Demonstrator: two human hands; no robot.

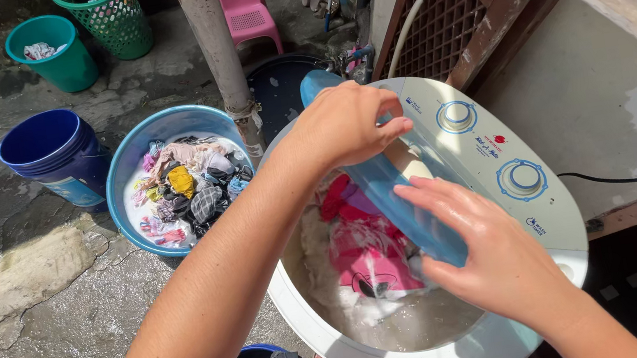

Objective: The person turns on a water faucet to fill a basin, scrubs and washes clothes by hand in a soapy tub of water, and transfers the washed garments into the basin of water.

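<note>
Hands grip a translucent blue washer lid point(395, 193) raised on edge over the open tub of a white top-loading washing machine point(475, 348) at centre frame. The left hand point(344, 125) curls its fingers over the lid's upper end at 12 o'clock; the right hand point(491, 254) presses flat, fingers together, against the lower end at 4 o'clock. Inside the tub, pink and red laundry point(366, 251) lies in sudsy water. Two blue-ringed dials point(522, 178) sit on the control panel at 2 o'clock. At 9 o'clock, a blue basin point(133, 151) holds soaking clothes; beyond it stand a dark blue bucket point(53, 154) and, at 11 o'clock, a teal bucket point(56, 54) and a green basket point(109, 17).
</note>
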